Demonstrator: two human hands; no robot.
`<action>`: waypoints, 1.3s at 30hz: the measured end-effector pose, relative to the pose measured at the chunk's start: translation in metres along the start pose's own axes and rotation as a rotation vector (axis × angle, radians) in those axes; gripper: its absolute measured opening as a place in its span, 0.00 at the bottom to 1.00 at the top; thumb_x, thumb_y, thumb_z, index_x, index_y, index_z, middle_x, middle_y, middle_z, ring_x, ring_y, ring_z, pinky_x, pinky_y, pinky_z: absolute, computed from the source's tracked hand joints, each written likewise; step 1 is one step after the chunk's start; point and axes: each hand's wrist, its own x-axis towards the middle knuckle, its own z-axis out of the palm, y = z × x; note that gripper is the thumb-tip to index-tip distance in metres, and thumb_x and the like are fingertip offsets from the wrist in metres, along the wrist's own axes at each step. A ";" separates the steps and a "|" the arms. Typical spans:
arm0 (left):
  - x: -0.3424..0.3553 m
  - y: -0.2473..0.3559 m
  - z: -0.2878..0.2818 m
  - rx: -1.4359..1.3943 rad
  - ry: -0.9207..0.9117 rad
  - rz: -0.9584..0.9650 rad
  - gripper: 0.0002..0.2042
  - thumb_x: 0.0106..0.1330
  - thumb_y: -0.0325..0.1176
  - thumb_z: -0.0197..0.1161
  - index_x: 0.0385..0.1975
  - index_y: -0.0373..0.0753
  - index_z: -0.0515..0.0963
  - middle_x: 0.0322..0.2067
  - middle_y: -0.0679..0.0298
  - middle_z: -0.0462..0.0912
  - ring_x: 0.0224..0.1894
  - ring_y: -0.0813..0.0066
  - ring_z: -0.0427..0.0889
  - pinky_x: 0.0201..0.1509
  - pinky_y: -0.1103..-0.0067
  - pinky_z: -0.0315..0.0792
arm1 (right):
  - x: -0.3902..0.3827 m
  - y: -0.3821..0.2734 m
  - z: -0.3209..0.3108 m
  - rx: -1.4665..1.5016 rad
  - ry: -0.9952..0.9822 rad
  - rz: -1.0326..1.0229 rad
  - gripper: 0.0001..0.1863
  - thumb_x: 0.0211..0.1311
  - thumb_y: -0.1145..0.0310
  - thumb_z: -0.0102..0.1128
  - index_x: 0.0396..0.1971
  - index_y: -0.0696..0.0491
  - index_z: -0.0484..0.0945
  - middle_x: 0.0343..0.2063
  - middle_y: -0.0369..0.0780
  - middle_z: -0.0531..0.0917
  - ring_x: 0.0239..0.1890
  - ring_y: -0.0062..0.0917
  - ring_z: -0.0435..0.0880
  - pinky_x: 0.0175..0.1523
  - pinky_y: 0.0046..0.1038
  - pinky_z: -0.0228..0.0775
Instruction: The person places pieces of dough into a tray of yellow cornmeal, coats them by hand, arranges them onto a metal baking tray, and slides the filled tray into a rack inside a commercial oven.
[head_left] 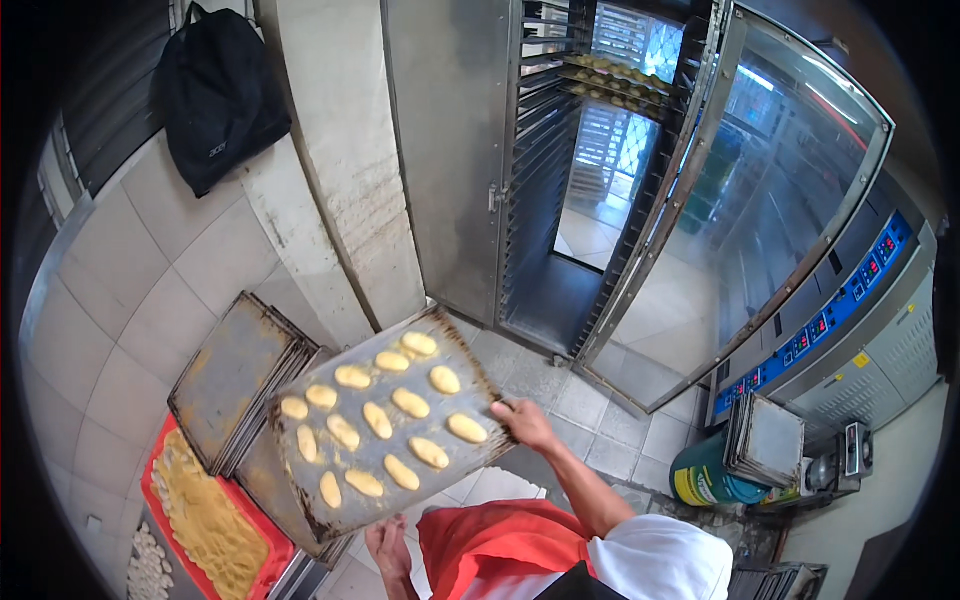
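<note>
My right hand (520,420) grips the right edge of a worn metal tray (380,440) bearing several pale, oblong dough pieces (410,403). The tray is tilted, overlapping a stack of dark-edged trays (230,370) at the left. My left hand (388,545) is just below the tray's near edge, fingers loosely bent and apparently not holding it. At lower left, a red bin (275,570) holds yellow crumbly material, partly behind the trays.
A tall steel cabinet (440,150) has its glass door (760,200) open, with laden trays (620,85) on upper racks. A control-panel machine (850,310), green bucket (700,475) and stacked trays (765,440) stand right. A black bag (220,110) hangs at upper left.
</note>
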 end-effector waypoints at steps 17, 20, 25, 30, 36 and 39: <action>0.240 0.061 0.560 -0.023 -0.887 0.623 0.11 0.70 0.34 0.62 0.39 0.30 0.79 0.33 0.63 0.85 0.35 0.83 0.79 0.41 0.81 0.72 | 0.051 -0.175 -0.391 0.386 0.779 -0.164 0.19 0.72 0.57 0.54 0.39 0.60 0.79 0.25 0.37 0.82 0.21 0.18 0.78 0.25 0.21 0.67; 0.274 0.086 0.639 -0.044 -0.946 0.725 0.15 0.70 0.39 0.63 0.36 0.29 0.79 0.29 0.60 0.85 0.31 0.81 0.79 0.39 0.80 0.72 | 0.073 -0.223 -0.426 0.297 0.853 -0.151 0.19 0.73 0.54 0.52 0.34 0.57 0.78 0.17 0.34 0.78 0.11 0.15 0.70 0.12 0.18 0.58; 0.317 0.107 0.729 -0.137 -1.050 0.716 0.15 0.70 0.39 0.62 0.37 0.28 0.79 0.32 0.58 0.86 0.35 0.78 0.81 0.42 0.79 0.74 | 0.109 -0.266 -0.469 0.271 0.921 -0.118 0.19 0.72 0.52 0.54 0.35 0.55 0.78 0.17 0.32 0.76 0.11 0.14 0.69 0.13 0.19 0.61; 0.337 0.107 0.796 -0.253 -1.164 0.604 0.15 0.71 0.37 0.61 0.39 0.27 0.79 0.34 0.58 0.86 0.36 0.78 0.82 0.43 0.79 0.76 | 0.150 -0.273 -0.518 0.303 0.967 -0.053 0.22 0.69 0.47 0.56 0.30 0.54 0.77 0.16 0.32 0.73 0.11 0.16 0.66 0.14 0.21 0.60; 0.367 0.095 0.905 -0.118 -1.115 0.601 0.18 0.71 0.41 0.60 0.36 0.27 0.80 0.30 0.57 0.86 0.31 0.76 0.83 0.37 0.79 0.76 | 0.191 -0.286 -0.593 0.451 0.829 0.019 0.31 0.64 0.33 0.51 0.33 0.51 0.74 0.18 0.31 0.73 0.17 0.18 0.69 0.26 0.26 0.66; 0.387 0.071 0.977 0.015 -1.132 0.565 0.19 0.71 0.47 0.59 0.33 0.33 0.80 0.31 0.62 0.86 0.30 0.80 0.81 0.36 0.81 0.72 | 0.197 -0.268 -0.612 0.480 1.001 -0.053 0.41 0.61 0.26 0.44 0.45 0.55 0.72 0.27 0.35 0.76 0.25 0.23 0.75 0.34 0.32 0.69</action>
